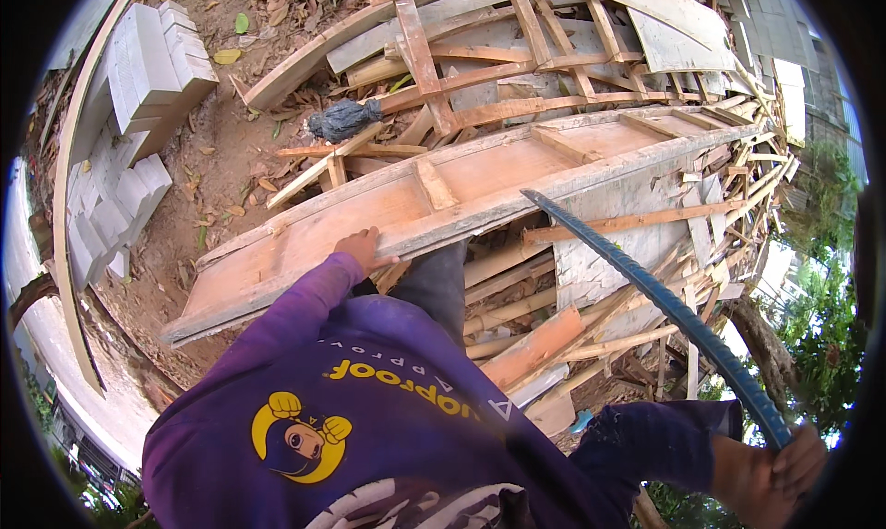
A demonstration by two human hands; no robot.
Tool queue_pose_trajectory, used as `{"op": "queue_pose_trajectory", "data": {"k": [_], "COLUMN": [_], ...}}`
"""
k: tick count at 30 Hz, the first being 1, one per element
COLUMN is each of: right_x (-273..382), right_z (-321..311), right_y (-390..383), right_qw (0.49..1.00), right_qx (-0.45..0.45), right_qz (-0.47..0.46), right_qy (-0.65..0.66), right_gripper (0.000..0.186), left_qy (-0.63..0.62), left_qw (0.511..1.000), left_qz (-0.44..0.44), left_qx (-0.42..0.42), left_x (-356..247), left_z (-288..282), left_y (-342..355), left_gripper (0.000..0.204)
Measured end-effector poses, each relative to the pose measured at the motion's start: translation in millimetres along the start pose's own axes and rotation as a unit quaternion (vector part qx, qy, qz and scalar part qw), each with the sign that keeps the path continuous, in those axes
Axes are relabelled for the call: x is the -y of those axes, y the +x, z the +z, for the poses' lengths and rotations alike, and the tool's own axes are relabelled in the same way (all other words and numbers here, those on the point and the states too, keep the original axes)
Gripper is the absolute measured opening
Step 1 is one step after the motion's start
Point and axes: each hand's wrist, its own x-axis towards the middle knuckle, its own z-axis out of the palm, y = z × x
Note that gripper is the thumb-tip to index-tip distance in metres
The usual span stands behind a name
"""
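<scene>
My left hand (360,249) grips the near edge of a long wooden formwork panel (318,236), its fingers over the rim. The panel has a pinkish plywood face, grey-stained side rails and several short cross battens, and slants from lower left to upper right. At the lower right, my right hand (796,469) is closed round the lower end of a long blue ribbed steel pry bar (660,298). The bar curves up and leftward. Its thin tip appears at the panel's near rail; I cannot tell whether it touches.
Beyond the panel lies a pile of nailed wooden frames (531,63). More loose boards and poles (526,321) lie on the near side, around my leg. White blocks (152,68) are stacked at the left on leaf-strewn soil. A dark plastic-wrapped bundle (343,121) sits beside the frames.
</scene>
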Motion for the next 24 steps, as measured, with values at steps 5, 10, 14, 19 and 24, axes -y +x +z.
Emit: {"op": "queue_pose_trajectory", "data": {"k": [5,10,14,19,24], "right_x": [-116,-225,-282,-333,-358], "right_z": [112,197,218,232,220], "right_y": [-18,-40,-61,-121,-185], "right_qw": [0.989,0.958,0.943,0.932,0.910], "right_qx": [-0.024,-0.173,-0.198,-0.208,-0.261], "right_qz": [0.145,0.218,0.265,0.297,0.318], "right_qy": [0.027,-0.063,-0.021,0.011,0.045], "right_gripper": [0.038,0.034,0.024,0.018,0.017], "left_qy": [-0.016,-0.037,-0.077,-0.101,-0.182], "left_qw": [1.000,0.999,0.997,0.995,0.973], "left_qz": [0.000,0.005,-0.015,0.008,0.063], "left_qx": [-0.017,-0.011,0.017,0.016,-0.123], "left_x": [3,0,0,-10,-58], "left_z": [37,44,37,13,-14], "left_y": [-6,-11,-11,-3,34], "left_gripper": [0.090,0.087,0.086,0.093,0.101]}}
